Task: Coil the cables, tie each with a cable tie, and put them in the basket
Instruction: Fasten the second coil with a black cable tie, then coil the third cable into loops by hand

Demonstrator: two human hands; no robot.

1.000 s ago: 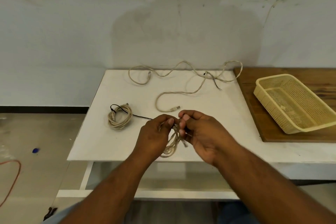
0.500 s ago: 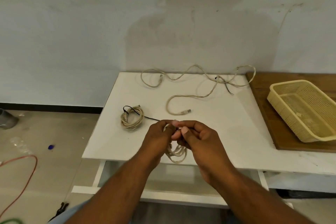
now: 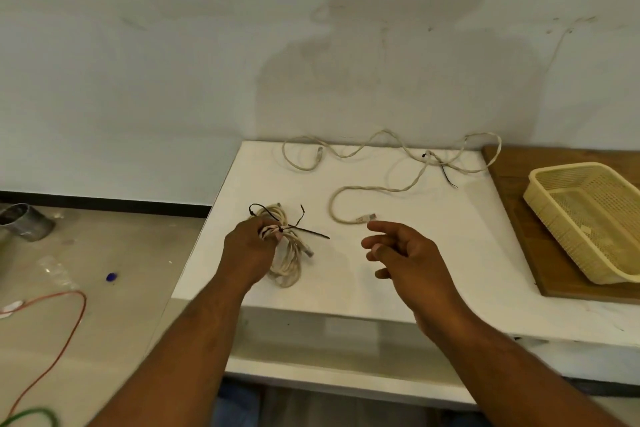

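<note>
White worktop (image 3: 467,218) against a stained wall (image 3: 173,62), grey floor (image 3: 131,246) left. Left hand (image 3: 247,250), grip closed on coiled cable (image 3: 289,267) at worktop's near-left. I read its long axis near-to-far, cable tie (image 3: 308,231) tail pointing right. Right hand (image 3: 405,253) grip slack, empty.

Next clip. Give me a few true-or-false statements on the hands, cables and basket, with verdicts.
1. The left hand grips a coil. True.
2. The right hand grips the coil too. False: it is open and holds nothing.
3. A coil lies in the basket. False: no coil shows in it.
4. A loose cable lies uncoiled on the table. True.
5. The basket sits on a wooden board. True.
</note>
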